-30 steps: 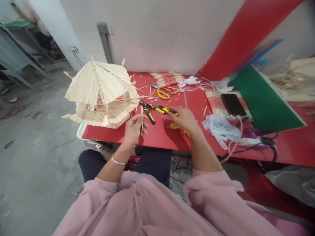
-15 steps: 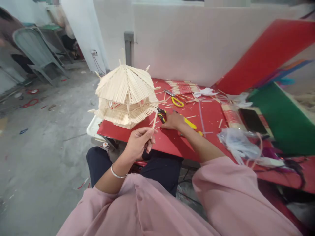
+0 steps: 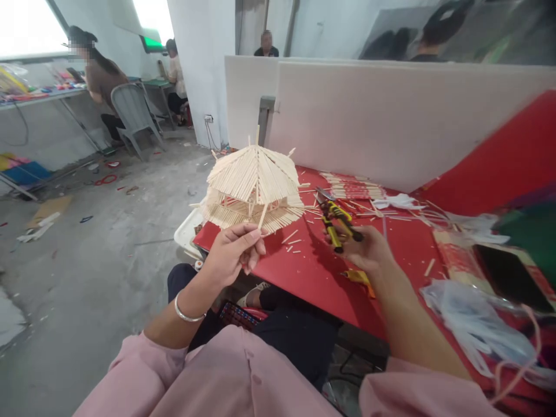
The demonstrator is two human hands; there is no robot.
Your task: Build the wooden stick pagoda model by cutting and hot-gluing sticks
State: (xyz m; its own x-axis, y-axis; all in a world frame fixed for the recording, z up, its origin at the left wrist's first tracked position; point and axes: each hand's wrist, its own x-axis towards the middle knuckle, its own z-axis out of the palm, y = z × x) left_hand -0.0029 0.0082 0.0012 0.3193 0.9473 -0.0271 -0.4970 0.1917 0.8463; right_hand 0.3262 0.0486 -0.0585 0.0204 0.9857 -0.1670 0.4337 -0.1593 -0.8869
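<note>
My left hand [image 3: 238,250] pinches a thin wooden stick [image 3: 263,216] between thumb and fingers, its tip pointing up in front of the model. Behind it on the table stands a pavilion-like model [image 3: 256,179] built of pale wooden sticks, with a peaked roof above a wider lower eave. My right hand [image 3: 367,250] grips a pair of pliers [image 3: 334,231] with black and yellow handles, raised over the red table with the jaws pointing away from me. Below that hand lies a yellow glue gun [image 3: 361,280], partly hidden by my wrist.
Bundles of sticks [image 3: 354,186] and loose offcuts [image 3: 292,238] lie on the red tabletop [image 3: 304,278]. At right are a dark phone [image 3: 512,275] and a clear plastic bag [image 3: 469,318]. A white board [image 3: 369,121] stands behind. Seated people [image 3: 104,75] are at the far left.
My right hand has lifted the pliers off the table. The stick in my left hand stays pinched, now before the model's eave. The view has tilted up and turned left.
</note>
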